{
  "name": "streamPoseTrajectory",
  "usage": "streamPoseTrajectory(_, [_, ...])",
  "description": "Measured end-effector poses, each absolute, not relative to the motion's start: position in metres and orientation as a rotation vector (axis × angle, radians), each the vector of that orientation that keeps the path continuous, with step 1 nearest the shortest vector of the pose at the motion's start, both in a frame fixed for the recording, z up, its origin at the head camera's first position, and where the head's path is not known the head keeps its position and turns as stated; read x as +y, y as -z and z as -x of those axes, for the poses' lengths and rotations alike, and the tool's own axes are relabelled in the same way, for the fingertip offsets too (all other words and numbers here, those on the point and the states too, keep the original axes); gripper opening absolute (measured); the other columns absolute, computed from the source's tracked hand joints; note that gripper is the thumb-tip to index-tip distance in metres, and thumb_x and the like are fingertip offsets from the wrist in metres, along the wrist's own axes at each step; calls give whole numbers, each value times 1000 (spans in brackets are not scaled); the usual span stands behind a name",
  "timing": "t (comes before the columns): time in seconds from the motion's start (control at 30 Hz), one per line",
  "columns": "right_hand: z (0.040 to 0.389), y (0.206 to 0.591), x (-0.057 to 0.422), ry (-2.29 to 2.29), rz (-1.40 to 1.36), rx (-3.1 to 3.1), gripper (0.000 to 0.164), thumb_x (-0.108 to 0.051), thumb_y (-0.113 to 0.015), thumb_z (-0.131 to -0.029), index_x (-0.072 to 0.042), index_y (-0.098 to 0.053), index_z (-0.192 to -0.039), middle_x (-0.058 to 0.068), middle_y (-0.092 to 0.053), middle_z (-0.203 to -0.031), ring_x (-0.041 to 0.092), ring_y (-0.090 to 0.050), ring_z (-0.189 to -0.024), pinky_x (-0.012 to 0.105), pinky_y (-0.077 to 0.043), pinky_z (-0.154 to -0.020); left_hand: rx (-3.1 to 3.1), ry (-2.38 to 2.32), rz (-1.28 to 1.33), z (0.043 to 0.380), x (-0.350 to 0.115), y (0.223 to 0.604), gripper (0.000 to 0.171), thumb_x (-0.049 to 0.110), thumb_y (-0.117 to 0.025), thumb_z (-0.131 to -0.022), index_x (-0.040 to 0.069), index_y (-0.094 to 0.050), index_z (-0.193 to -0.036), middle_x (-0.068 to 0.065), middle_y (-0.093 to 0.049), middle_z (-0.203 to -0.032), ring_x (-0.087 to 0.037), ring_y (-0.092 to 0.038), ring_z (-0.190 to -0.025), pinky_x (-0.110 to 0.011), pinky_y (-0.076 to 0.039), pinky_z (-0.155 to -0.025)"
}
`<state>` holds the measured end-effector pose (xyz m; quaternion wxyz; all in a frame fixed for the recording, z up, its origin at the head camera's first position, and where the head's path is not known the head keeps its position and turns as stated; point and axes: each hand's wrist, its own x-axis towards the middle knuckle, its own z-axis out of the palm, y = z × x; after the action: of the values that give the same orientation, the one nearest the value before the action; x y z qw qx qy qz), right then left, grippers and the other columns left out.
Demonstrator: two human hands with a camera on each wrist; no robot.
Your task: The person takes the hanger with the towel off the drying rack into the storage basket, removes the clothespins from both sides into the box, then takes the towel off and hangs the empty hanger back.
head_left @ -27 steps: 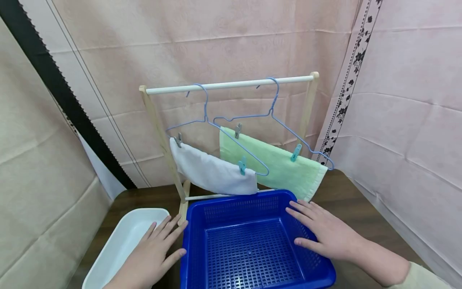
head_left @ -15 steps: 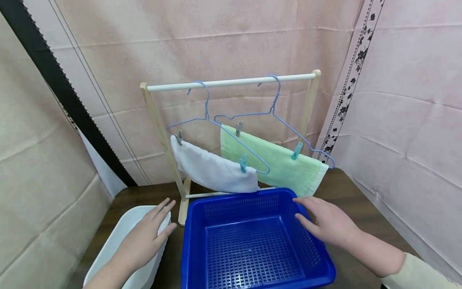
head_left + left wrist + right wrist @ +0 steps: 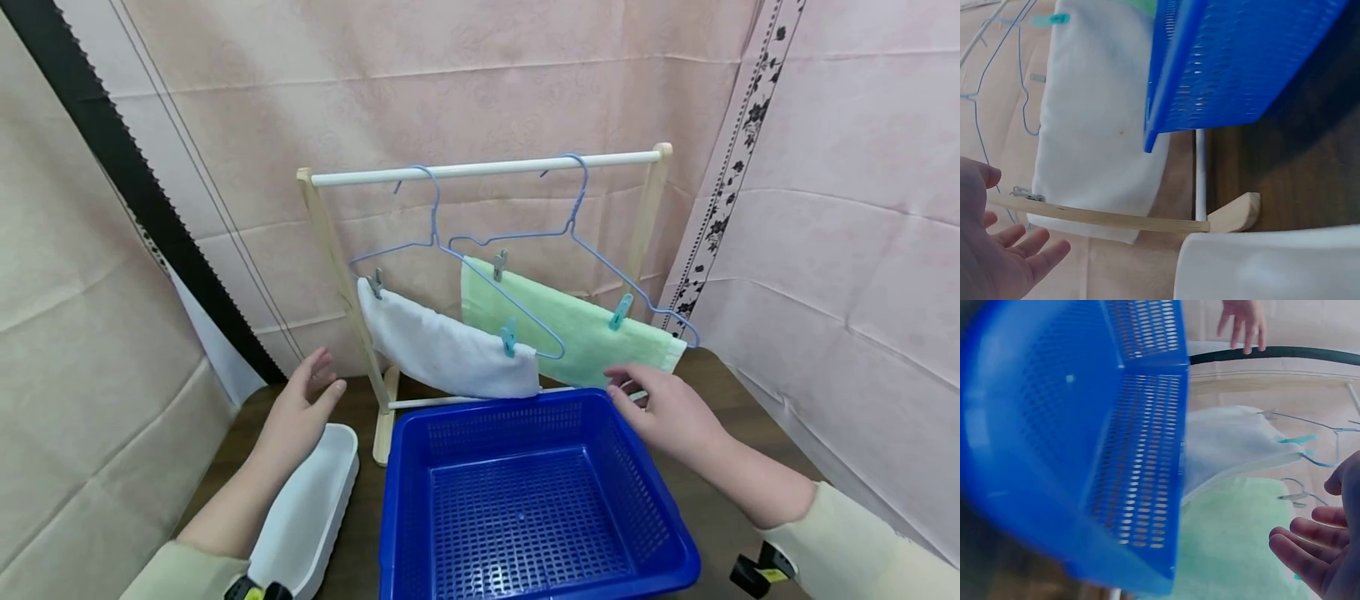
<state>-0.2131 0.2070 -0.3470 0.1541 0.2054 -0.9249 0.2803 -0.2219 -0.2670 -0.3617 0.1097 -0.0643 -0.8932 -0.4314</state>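
Observation:
My left hand [image 3: 296, 412] is raised over the far end of the white tray [image 3: 315, 508], left of the wooden rack, holding nothing. Its fingers spread loosely near the rack post in the left wrist view. My right hand [image 3: 667, 408] hovers by the far right corner of the blue basket [image 3: 660, 492], fingers loosely bent and nothing in them, overlapping the lower edge of the green cloth [image 3: 555, 312]. A white cloth [image 3: 442, 350] hangs in front of it. Each cloth is clipped to a blue wire hanger [image 3: 517, 304] by a grey peg [image 3: 499, 265] and a teal peg [image 3: 508, 337].
The rack's white bar [image 3: 495, 168] carries both hangers, which tilt down to the right. Behind the brown table [image 3: 716, 500] hang pale patterned curtains [image 3: 525, 92]. The perforated basket holds nothing and stands in front of the rack.
My left hand has moved up and away from the basket's left side, past the tray. My right hand has lifted from the basket's right side toward the green cloth, its fingers curling a little.

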Motion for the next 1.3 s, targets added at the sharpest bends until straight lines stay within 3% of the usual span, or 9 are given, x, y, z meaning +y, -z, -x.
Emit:
streamPoseTrajectory(0.2, [225,336,196,-926,-551,-2636,31,-30,-53,-103,-9,-63,-125,8,-67,-120,25,-64,-106,44,-55,-82,-2539,1379,139,252,-263,348,71,41,-47,-104,15,-13,-160,-16,-30,-158,-38,-40,-138,-57,-41,-103])
streamPoseTrajectory(0.7, [252,315,148,-1054,-488,-2585,46,-50,-51,-101,-16,-56,-132,0,-65,-119,22,-63,-109,44,-52,-86,-2417,1467,74,288,-254,331,66,41,-43,-105,27,-10,-160,-9,-25,-161,-36,-36,-140,-55,-43,-103])
streamPoseTrajectory(0.9, [260,309,132,-1074,-513,-2584,44,-46,-54,-100,-15,-56,-132,1,-64,-117,22,-62,-109,44,-51,-88,-2337,1548,82,298,-248,328,62,35,-42,-106,28,-13,-160,-11,-27,-160,-32,-40,-138,-47,-48,-100])
streamPoseTrajectory(1.3, [267,302,111,-1044,-546,-2584,38,-38,-50,-104,-19,-53,-137,1,-64,-119,17,-63,-103,40,-54,-82,-2385,1392,48,306,-244,334,64,35,-44,-106,23,-13,-160,-19,-36,-154,-36,-47,-133,-49,-49,-98])
